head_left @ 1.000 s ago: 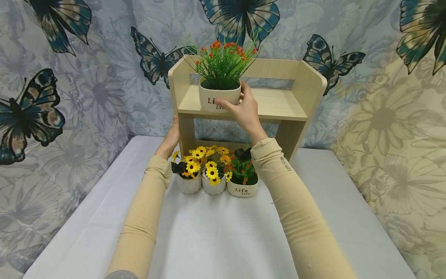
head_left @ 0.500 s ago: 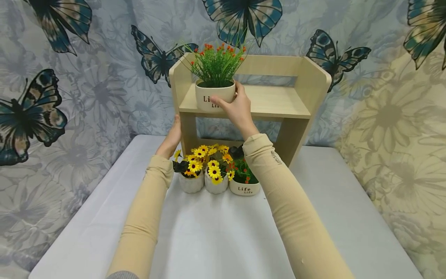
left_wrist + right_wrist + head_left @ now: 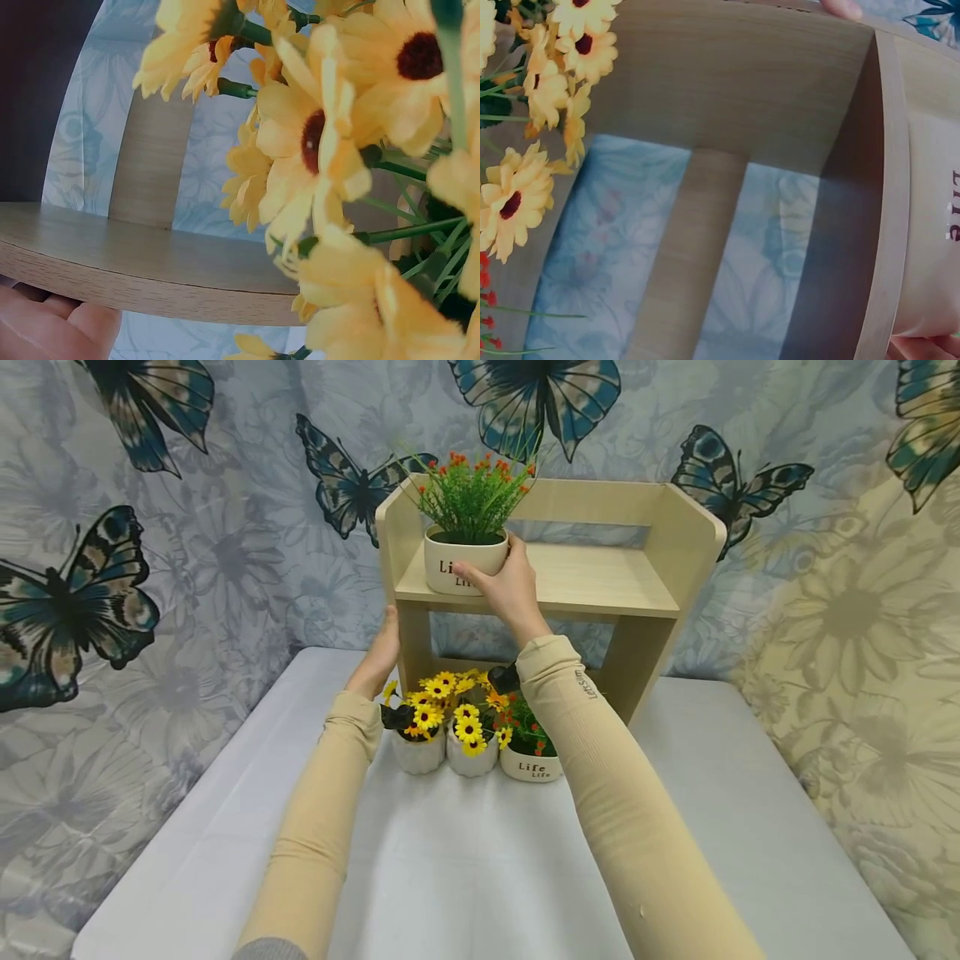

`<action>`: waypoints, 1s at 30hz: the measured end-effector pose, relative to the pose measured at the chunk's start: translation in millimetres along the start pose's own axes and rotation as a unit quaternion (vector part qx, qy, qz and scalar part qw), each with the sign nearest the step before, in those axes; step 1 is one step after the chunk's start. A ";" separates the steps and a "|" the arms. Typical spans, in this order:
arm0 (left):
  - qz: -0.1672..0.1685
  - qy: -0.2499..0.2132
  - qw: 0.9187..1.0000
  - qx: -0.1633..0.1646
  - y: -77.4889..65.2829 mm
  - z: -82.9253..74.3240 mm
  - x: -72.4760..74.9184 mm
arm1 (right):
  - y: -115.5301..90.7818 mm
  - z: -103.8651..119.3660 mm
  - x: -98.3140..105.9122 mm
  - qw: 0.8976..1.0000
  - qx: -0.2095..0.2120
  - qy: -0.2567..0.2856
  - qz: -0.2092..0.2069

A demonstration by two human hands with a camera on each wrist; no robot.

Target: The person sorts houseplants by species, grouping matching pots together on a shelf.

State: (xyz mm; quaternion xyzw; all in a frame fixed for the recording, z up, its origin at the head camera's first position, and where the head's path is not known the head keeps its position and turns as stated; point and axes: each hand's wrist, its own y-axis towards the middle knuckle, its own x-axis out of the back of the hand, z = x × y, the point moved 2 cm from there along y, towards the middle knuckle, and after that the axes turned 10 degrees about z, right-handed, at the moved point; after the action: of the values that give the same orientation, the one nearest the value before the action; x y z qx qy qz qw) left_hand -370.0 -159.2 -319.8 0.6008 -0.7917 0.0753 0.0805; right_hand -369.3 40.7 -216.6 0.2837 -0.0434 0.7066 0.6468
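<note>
My right hand (image 3: 510, 585) grips a cream oval flowerpot (image 3: 442, 558) lettered "Life", planted with artificial grass and small red flowers (image 3: 476, 497). Thumb across the front and fingers round the right end, it holds the pot upright at the left end of the upper board of a pale wooden shelf unit (image 3: 600, 577). In the right wrist view, the pot (image 3: 934, 247) shows beyond the board's edge. My left hand (image 3: 377, 656) rests against the outside of the unit's left side panel, thumb pointing up; most of its fingers are hidden behind. Part of that hand (image 3: 60, 330) appears in the left wrist view.
In front of the unit, on the white-covered table (image 3: 465, 860), stand two grey-white pots of yellow daisies (image 3: 420, 753) (image 3: 472, 760) and a second "Life" pot (image 3: 531, 767) with red flowers, partly behind my right sleeve. Butterfly-print fabric (image 3: 247, 527) hangs behind.
My right hand has moved the flowerpot left along the upper board, closer to the left side panel. The left hand stays against the panel. The head view has shifted slightly.
</note>
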 end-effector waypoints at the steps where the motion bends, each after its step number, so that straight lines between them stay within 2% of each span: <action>1: -0.001 -0.002 1.000 -0.002 0.3 0.0 -0.5 | 0.8 0.0 -0.4 1.000 -0.004 -0.003 0.000; 11: -0.006 -0.004 1.000 -0.016 3.0 3.0 0.4 | 4.7 -0.1 -5.7 1.000 -0.022 -0.003 -0.005; 18: -0.005 -0.002 1.000 -0.003 2.9 3.0 0.3 | 4.3 1.4 -7.8 0.999 -0.042 -0.003 -0.012; 22: -0.007 -0.001 1.000 -0.001 3.1 3.6 -1.4 | 1.4 -0.4 -6.7 0.998 -0.052 0.016 -0.016; 26: -0.007 0.000 1.000 -0.010 3.9 4.5 -1.6 | -4.6 -4.7 -1.8 0.995 -0.024 0.088 -0.045; 30: -0.011 -0.001 1.000 -0.015 3.3 5.5 0.3 | -16.8 -9.6 6.0 0.984 0.045 0.155 -0.077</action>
State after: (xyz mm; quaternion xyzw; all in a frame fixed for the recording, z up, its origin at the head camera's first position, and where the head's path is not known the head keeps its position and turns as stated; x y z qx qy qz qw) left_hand -373.5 -159.8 -325.2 0.6086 -0.7860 0.0618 0.0891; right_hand -356.8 52.8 -227.1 0.2017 0.1114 0.6910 0.6851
